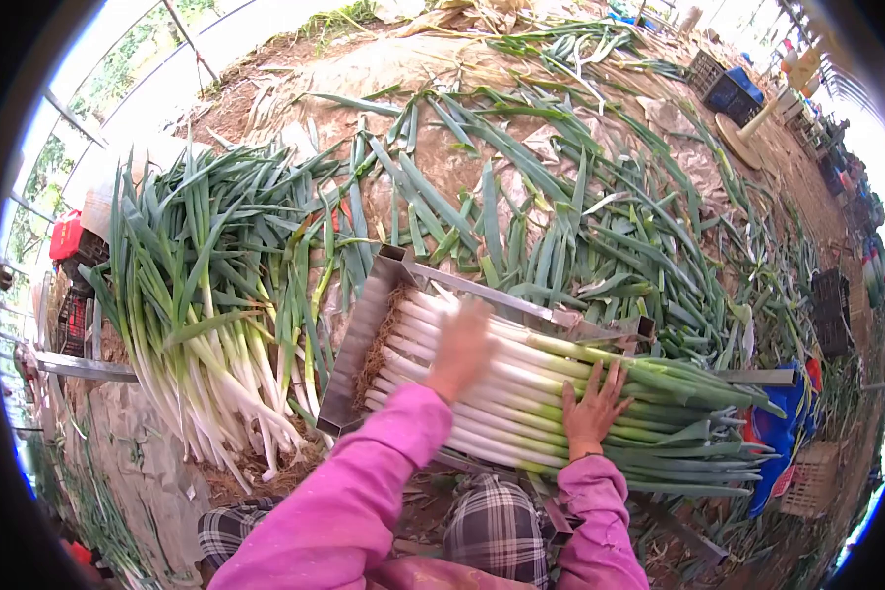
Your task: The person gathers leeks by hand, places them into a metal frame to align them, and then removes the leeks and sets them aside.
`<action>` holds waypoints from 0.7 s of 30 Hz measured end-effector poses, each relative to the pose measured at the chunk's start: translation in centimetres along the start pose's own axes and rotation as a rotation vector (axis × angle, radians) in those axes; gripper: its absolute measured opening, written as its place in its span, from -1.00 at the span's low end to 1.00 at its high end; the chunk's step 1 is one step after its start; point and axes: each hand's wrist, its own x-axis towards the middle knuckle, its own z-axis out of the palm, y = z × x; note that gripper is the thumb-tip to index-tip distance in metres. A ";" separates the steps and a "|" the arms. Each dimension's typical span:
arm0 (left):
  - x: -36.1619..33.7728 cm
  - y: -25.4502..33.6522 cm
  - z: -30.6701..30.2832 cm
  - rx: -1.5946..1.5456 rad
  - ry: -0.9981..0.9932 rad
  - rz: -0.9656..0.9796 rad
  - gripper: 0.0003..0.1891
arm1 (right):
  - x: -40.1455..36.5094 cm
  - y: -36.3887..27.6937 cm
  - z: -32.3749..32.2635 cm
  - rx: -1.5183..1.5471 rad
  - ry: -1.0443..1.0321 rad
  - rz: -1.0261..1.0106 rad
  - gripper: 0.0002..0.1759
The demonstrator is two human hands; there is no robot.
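Observation:
A layer of leeks [482,393] lies side by side in a metal trough [359,344], roots against its left end wall and green tops running out to the right. Over the white stalks near the root end is my left hand [462,344], smeared by motion so its fingers cannot be made out. My right hand [595,405] rests flat on the leeks where white turns to green, fingers spread. To the left of the trough, a big heap of loose leeks [216,295] leans with its leaves upward.
Cut green leaves [639,265] litter the ground beyond the trough. A metal bar [84,367] runs on the left. Dark crates [831,313] stand at the right, and a round-based stand [742,138] is farther back. Blue and red material [782,428] hangs beside the leaf tips.

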 end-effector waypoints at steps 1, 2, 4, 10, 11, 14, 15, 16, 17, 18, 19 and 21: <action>0.3 -1.9 -0.5 0.072 0.104 0.002 -0.40 | 0.3 0.1 0.0 0.015 -0.002 0.005 -0.22; 0.9 -3.0 -1.4 0.050 -0.009 0.026 -0.41 | 0.6 0.2 0.0 0.029 0.004 0.006 -0.22; 2.2 -4.5 -3.0 0.006 -0.221 0.068 -0.42 | 1.2 0.6 0.3 0.016 0.025 0.013 -0.28; 6.3 -3.8 -5.1 0.024 -0.352 0.087 -0.58 | 5.6 3.4 -2.5 -0.113 0.076 -0.034 -0.32; 6.3 -3.6 -5.3 -0.008 -0.279 0.124 -0.59 | 6.9 4.7 -2.2 -0.150 0.008 -0.052 -0.42; 5.5 -3.9 -6.6 -0.101 -0.054 0.339 -0.63 | 8.5 6.3 -5.9 -0.053 -0.065 -0.322 -0.54; 4.7 -3.6 -7.7 -0.107 -0.075 0.336 -0.64 | 7.8 5.3 -8.6 0.049 0.025 -0.333 -0.58; 3.1 -3.1 -9.0 -0.107 -0.097 0.331 -0.65 | 7.0 5.3 -10.9 0.033 -0.021 -0.387 -0.59; 0.9 -3.0 -9.7 -0.100 -0.121 0.309 -0.65 | 5.9 5.6 -12.4 0.026 -0.074 -0.457 -0.59; -1.1 -2.8 -9.3 -0.094 -0.188 0.275 -0.68 | 4.1 6.9 -12.0 0.062 -0.108 -0.461 -0.62; -3.2 -2.9 -8.0 -0.011 -0.158 0.284 -0.80 | 2.5 6.0 -12.5 0.130 -0.108 -0.452 -0.61; -6.8 -3.2 -5.3 0.084 -0.300 0.145 -0.93 | -1.0 7.5 -8.1 0.003 -0.231 -0.429 -0.32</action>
